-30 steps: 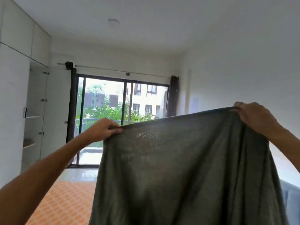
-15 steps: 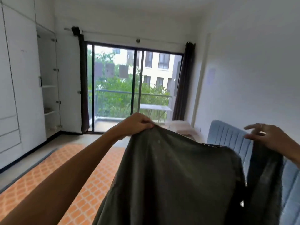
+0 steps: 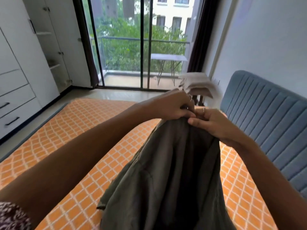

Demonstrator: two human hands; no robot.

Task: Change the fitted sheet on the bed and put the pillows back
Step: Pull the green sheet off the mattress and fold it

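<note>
A dark olive-grey sheet [image 3: 167, 171] hangs folded in half in front of me over the bed. My left hand [image 3: 171, 106] and my right hand [image 3: 211, 124] meet at its top edge, and each pinches a bunch of the cloth. The two hands touch each other. Under the hanging cloth the bed [image 3: 71, 130] is covered by an orange sheet with a white lattice pattern. The blue ribbed headboard [image 3: 265, 113] stands at the right. No pillow is in view.
Beige folded cloth [image 3: 197, 85] lies on a small stand past the head of the bed. White wardrobes with drawers [image 3: 18, 80] line the left wall. A glass sliding door [image 3: 141, 44] with dark curtains leads to a balcony. A strip of floor runs between bed and wardrobes.
My hands, held wide apart with the sheet spread out, have come together so the cloth is folded in half. My head has tipped down and the bed has come into view.
</note>
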